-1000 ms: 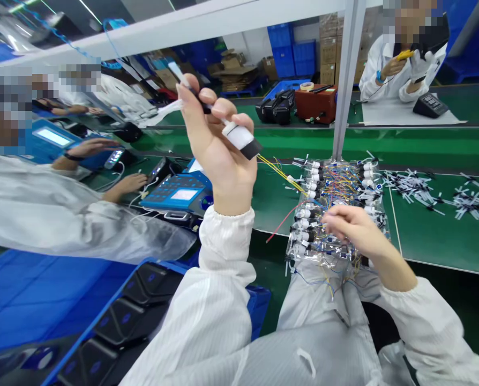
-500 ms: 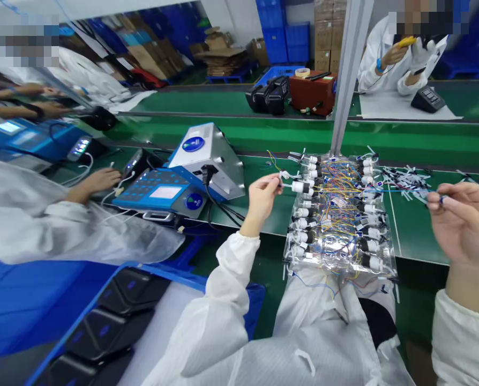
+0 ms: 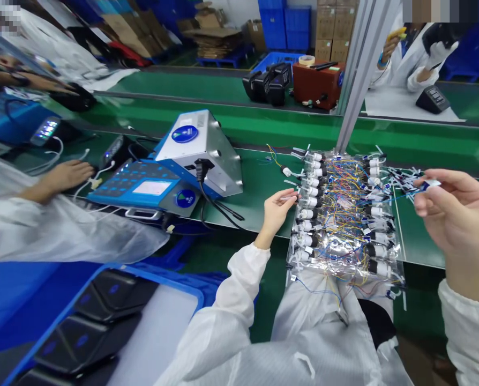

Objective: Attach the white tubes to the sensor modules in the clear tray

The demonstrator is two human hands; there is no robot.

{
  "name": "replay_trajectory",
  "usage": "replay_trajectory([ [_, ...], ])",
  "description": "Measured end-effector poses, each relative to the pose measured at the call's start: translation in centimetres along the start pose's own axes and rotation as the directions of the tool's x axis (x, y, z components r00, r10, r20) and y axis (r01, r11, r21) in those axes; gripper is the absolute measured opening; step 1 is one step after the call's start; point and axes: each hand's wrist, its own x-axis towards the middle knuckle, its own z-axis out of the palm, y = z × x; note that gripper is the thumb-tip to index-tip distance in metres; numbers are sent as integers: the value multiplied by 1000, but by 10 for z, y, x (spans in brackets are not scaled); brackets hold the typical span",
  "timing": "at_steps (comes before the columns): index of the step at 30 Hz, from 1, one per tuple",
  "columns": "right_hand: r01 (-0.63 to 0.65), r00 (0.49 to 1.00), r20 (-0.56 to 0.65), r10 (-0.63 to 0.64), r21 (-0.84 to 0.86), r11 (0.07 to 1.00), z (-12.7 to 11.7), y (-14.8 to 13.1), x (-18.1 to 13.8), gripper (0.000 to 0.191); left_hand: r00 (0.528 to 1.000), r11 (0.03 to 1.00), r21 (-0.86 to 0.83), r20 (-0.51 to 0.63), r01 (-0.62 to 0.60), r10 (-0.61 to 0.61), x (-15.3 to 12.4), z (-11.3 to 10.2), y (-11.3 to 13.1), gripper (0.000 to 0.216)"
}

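In the head view, an upright metal post (image 3: pixel 366 69) rises just behind a clear tray (image 3: pixel 336 244) of wired cylinders (image 3: pixel 307 214), which lies across the green bench (image 3: pixel 259 169) edge and above the lap. Left of it stand a silver-and-blue machine (image 3: pixel 211 155) with dangling black cables (image 3: pixel 221 209) and, further left, a co-worker's hand (image 3: pixel 68 176); white strips (image 3: pixel 405 178) are heaped to its right. A blue bin (image 3: pixel 200 296) at lower left holds black cases (image 3: pixel 114 292). The hands are well apart — the right hand (image 3: pixel 462 217) pinches a small tag (image 3: pixel 431 183); the left hand (image 3: pixel 276 215) has its fingertips by the tray's left edge — whether they grip anything, I cannot tell.
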Motion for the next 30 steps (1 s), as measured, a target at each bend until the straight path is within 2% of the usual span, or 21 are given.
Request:
replay_trajectory([
  [3,24,996,83,-19,-54,998,25,-1,4,22,999,997,-74,-25,-26,24,-5,1,1,36],
  [5,44,975,221,-12,-140,989,45,4,7,17,998,994,-98,-52,-47,42,-7,4,-1,30],
  [8,18,875,475,93,-225,974,77,18,8,14,993,992,-61,-48,-109,106,-6,10,-2,27],
  [11,-56,795,583,168,-207,977,102,39,6,18,977,976,53,-6,-212,213,-5,13,1,24],
  [13,-84,784,596,175,-178,981,113,56,3,20,961,953,132,-6,-273,276,-4,13,5,21],
  [17,-41,791,597,135,-168,985,123,84,-4,19,917,897,200,21,-394,398,-4,15,11,17],
  [19,-106,792,588,164,-133,985,125,93,-8,22,909,895,162,56,-416,412,-4,16,12,17],
  [23,-275,771,587,245,-40,961,128,100,-13,28,932,929,78,64,-362,357,-4,19,7,22],
  [26,-223,797,575,184,-3,975,129,98,-14,27,929,926,88,97,-366,358,-3,22,4,25],
  [30,-152,834,540,113,28,988,128,96,-14,23,897,894,122,167,-431,410,-1,25,3,25],
])
